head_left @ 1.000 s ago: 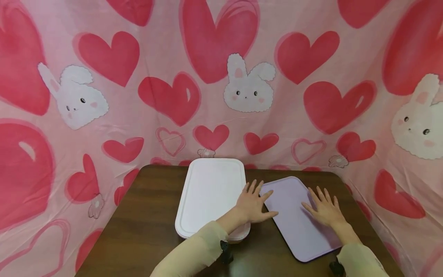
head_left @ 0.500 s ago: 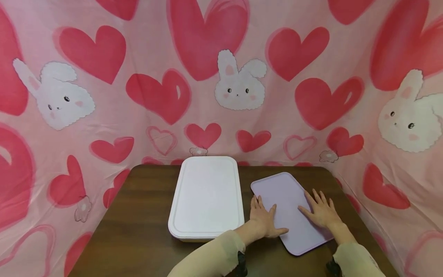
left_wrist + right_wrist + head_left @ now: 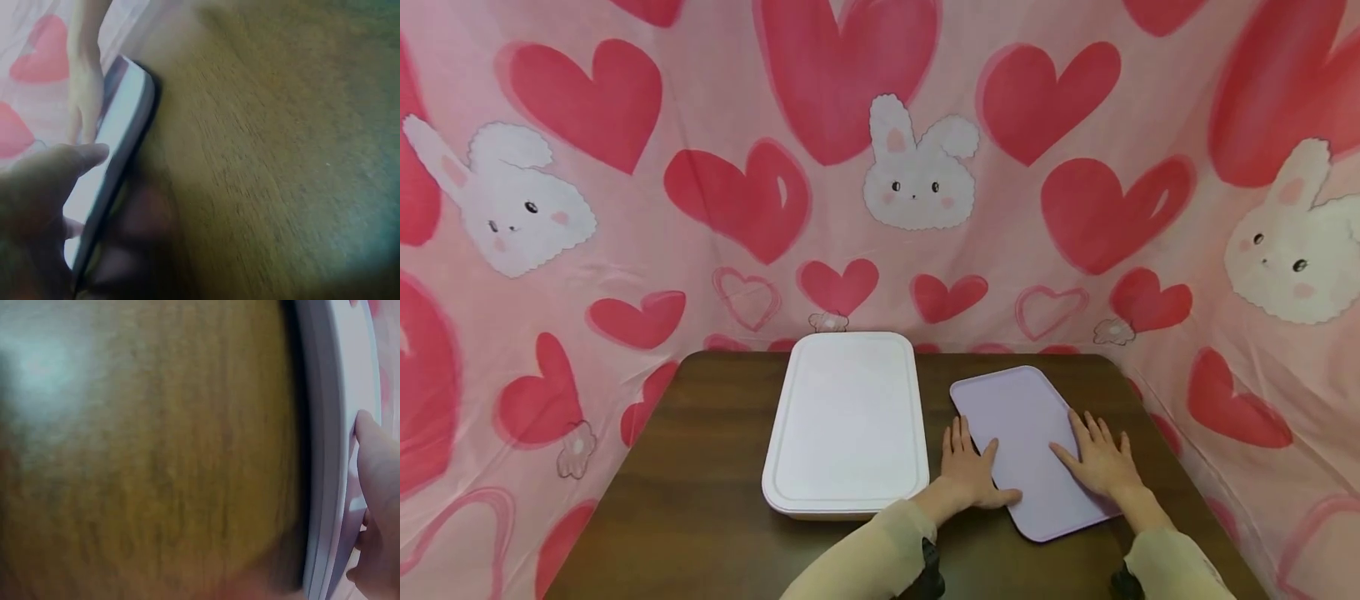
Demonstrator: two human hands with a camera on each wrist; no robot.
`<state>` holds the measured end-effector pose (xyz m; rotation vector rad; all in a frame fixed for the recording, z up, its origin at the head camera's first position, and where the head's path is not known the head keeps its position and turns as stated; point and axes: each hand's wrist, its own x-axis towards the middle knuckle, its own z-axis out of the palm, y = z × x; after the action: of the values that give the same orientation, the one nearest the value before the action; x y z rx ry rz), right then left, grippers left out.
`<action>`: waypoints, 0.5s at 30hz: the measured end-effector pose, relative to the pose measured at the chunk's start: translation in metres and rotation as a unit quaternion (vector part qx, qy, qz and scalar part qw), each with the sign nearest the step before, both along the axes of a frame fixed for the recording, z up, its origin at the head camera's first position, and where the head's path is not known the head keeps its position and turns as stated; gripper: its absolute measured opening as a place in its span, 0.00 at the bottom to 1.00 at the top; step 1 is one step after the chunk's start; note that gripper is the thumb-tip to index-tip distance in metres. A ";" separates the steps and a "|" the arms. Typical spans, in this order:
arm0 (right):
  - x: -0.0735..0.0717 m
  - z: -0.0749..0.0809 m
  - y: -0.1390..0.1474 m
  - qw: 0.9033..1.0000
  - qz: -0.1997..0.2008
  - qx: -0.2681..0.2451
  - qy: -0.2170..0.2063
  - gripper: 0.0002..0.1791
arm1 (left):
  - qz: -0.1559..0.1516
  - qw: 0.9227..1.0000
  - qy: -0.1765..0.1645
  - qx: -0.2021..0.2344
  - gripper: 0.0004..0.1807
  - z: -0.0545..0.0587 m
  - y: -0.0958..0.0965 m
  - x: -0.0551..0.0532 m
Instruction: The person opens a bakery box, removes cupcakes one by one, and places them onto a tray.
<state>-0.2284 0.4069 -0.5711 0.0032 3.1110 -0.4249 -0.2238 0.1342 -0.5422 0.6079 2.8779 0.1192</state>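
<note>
A lavender, shallow-rimmed rectangular tray [image 3: 1026, 442] lies at a slant on the right half of the table. My left hand [image 3: 970, 479] is at its left edge, fingers straight and spread, thumb reaching over the tray. In the left wrist view that thumb [image 3: 90, 156] lies over the pale top surface, and blurred fingers show beside the rim. Along the right edge rests my right hand [image 3: 1105, 467], fingers extended forward and thumb pointing inward over the tray. The right wrist view shows the tray's side wall [image 3: 328, 456] close up, with the right hand [image 3: 381, 494] against it.
A white-lidded rectangular box [image 3: 850, 417] stands left of the tray, a narrow strip of table between them. The dark wooden table [image 3: 700, 483] extends to the left. Pink cloth [image 3: 1000, 233] with hearts and rabbits hangs behind and at both sides.
My left hand has come down from over the white box's right edge to the tray's left edge. The right hand has settled slightly lower by the right edge. The head view has shifted a little.
</note>
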 end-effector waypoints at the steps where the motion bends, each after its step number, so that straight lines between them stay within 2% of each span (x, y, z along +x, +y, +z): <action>1: 0.000 0.001 0.001 1.000 -0.004 0.004 0.001 0.53 | 0.002 1.000 0.004 0.002 0.51 0.000 0.002 -0.001; 8: 0.003 0.002 -0.001 0.998 -0.036 0.042 0.015 0.53 | 0.031 1.000 0.005 0.000 0.53 -0.001 0.018 -0.010; 15: 0.013 -0.002 -0.007 0.996 -0.071 0.050 0.011 0.53 | 0.032 0.999 0.002 -0.008 0.52 -0.014 0.025 -0.010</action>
<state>-0.2157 0.3998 -0.5733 0.2217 3.1613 -0.2701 -0.2333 0.1588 -0.5561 0.5124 2.9001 0.1032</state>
